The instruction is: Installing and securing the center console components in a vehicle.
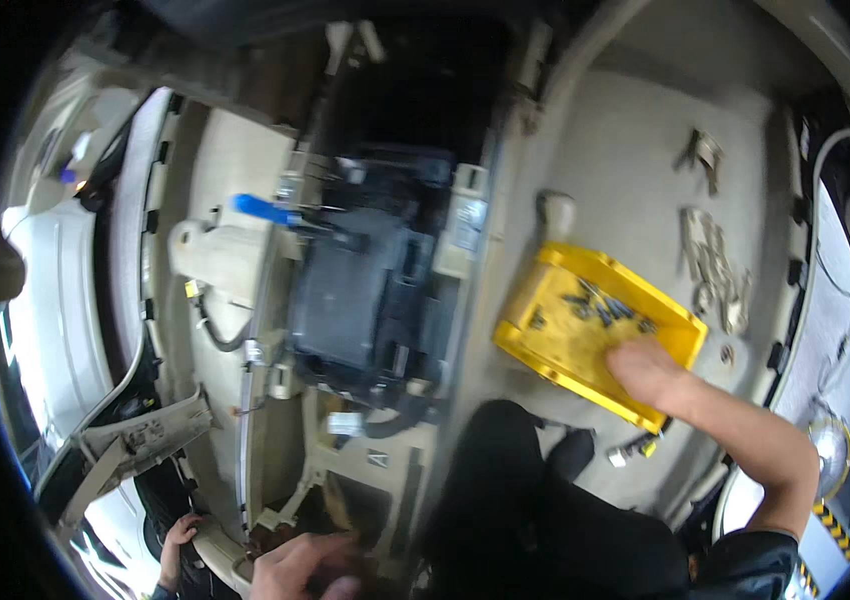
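Note:
My right hand [643, 370] reaches down into a yellow plastic bin [600, 262], near its right side. Its fingers look curled together, and whatever they may hold is hidden. Beside it in the bin lie several small bolts [600, 305], bunched toward the far wall. My left hand [300, 568] is low in the view, next to an opening in the beige car floor. Its fingers are slightly blurred but appear apart, with nothing visible in them.
A black console unit [360, 285] runs along the middle, with a blue-handled tool [263, 209] across its left side. Metal brackets [710, 260] lie on the right floor. A loose connector [618, 457] is near my knees. Another person's hand [183, 530] rests at the lower left.

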`<state>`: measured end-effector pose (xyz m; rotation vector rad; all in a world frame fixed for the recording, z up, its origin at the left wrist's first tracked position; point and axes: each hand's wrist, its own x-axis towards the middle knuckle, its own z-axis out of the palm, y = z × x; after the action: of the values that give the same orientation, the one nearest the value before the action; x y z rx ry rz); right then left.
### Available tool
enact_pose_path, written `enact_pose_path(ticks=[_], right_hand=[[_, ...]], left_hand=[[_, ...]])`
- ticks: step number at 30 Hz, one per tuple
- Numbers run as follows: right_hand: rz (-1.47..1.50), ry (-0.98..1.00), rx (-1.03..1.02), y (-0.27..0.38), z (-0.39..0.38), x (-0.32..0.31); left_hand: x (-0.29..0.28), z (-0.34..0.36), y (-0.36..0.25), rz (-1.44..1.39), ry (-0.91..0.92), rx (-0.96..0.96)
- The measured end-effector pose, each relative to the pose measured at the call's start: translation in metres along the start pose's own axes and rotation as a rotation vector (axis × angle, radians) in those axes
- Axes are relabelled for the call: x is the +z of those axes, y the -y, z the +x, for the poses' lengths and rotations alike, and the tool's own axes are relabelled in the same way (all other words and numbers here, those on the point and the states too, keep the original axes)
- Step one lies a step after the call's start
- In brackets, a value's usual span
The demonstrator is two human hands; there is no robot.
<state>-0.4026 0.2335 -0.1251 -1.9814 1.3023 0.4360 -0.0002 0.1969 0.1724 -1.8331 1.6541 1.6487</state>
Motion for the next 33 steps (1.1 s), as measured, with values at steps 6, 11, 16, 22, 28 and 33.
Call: enact_pose_path(ticks=[6,11,16,22,28,33], right_hand=[[-0.047,0.135,0.083,0.001,-0.003,-0.005],[0.035,-0.078,0.214,0.015,-0.009,-0.073],[0.455,-0.538,-0.011,0.067,0.011,-0.198],[0.484,-0.774,-0.087,0.1,0.09,-0.257],[0.229,-0.699,-0.137,0.1,0.121,-0.259],[0.129,-0.705,-0.173,0.104,0.119,-0.266]], left_hand=[[0.002,-0.001,0.007,-0.019,0.018,0.04],[-0.009,0.011,0.014,-0.03,0.137,0.024],[-0.002,-0.003,0.009,0.1,0.018,0.134],[-0.003,0.009,0.021,0.09,0.04,0.169],[-0.001,0.007,0.011,0.063,0.04,0.164],[-0.003,0.012,0.026,0.018,0.025,0.322]])
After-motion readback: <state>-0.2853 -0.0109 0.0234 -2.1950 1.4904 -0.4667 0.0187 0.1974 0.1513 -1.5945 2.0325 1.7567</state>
